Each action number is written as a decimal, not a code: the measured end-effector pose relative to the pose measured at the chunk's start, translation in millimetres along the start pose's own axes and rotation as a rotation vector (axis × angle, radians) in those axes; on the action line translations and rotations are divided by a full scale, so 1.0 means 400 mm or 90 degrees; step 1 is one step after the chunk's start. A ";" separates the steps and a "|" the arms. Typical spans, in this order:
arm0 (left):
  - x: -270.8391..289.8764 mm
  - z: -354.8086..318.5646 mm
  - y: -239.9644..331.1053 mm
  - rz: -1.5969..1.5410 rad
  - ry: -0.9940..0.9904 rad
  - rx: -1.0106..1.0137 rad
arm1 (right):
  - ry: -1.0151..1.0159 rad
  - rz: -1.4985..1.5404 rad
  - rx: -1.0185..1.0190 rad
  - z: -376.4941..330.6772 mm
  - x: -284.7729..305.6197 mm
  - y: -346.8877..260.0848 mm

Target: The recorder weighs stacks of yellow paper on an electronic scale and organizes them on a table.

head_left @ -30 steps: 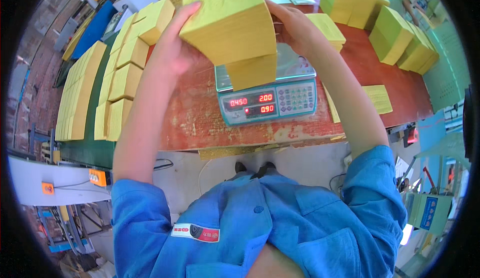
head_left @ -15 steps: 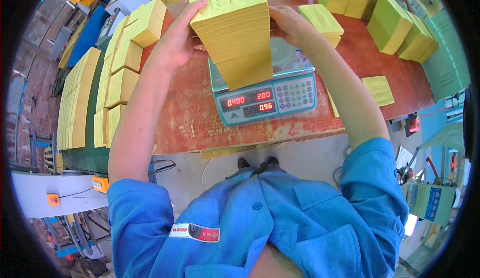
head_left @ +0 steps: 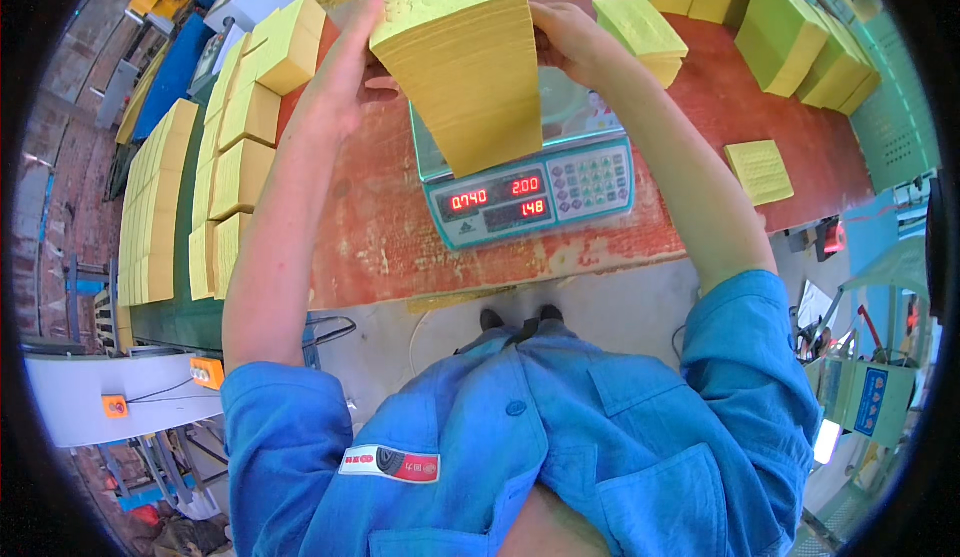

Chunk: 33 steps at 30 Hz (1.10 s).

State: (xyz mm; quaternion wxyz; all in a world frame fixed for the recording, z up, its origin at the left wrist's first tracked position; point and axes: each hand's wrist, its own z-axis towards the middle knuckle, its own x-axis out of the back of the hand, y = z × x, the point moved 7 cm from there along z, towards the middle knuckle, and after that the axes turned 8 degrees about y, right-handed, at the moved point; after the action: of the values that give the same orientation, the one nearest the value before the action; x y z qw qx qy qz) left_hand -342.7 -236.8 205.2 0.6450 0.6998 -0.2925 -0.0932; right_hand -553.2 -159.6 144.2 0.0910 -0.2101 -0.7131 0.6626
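Note:
A tall stack of yellow paper sheets [head_left: 470, 87], with rows of curved marks punched in its top, stands on a teal digital scale [head_left: 596, 183] whose red display is lit. My left hand [head_left: 348, 62] is against the stack's left side, thumb at the upper edge and fingers lower down. On the opposite side my right hand [head_left: 572, 42] presses in near the top, most of its fingers hidden behind the paper. Between them, the two hands hold the stack upright.
The scale sits on a worn red table [head_left: 370, 227]. Rows of yellow paper blocks [head_left: 245, 172] line the left; more blocks [head_left: 780, 42] stand at the far right. A short paper stack [head_left: 640, 32] and a thin pad [head_left: 758, 172] lie to the right.
The upper part of the stack has come down flush on the lower part, and the seam between them has closed. The numbers on the scale have risen.

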 end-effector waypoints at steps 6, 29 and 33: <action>0.022 0.071 -0.153 -0.131 0.180 -0.079 | 0.173 0.158 0.144 0.057 0.086 0.092; 0.331 -0.669 -0.863 -0.310 0.621 0.224 | 0.253 0.174 -0.154 -0.698 0.356 0.506; 0.244 -0.624 -0.781 -0.245 0.569 0.147 | 0.246 0.224 -0.176 -0.699 0.302 0.514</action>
State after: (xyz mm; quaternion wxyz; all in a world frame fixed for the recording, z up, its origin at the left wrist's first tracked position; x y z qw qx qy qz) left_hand -46.3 -77.7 -32.3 0.5966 0.7794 0.1385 0.1317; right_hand -510.3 151.7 -46.4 0.0793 -0.4634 -0.7186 0.5124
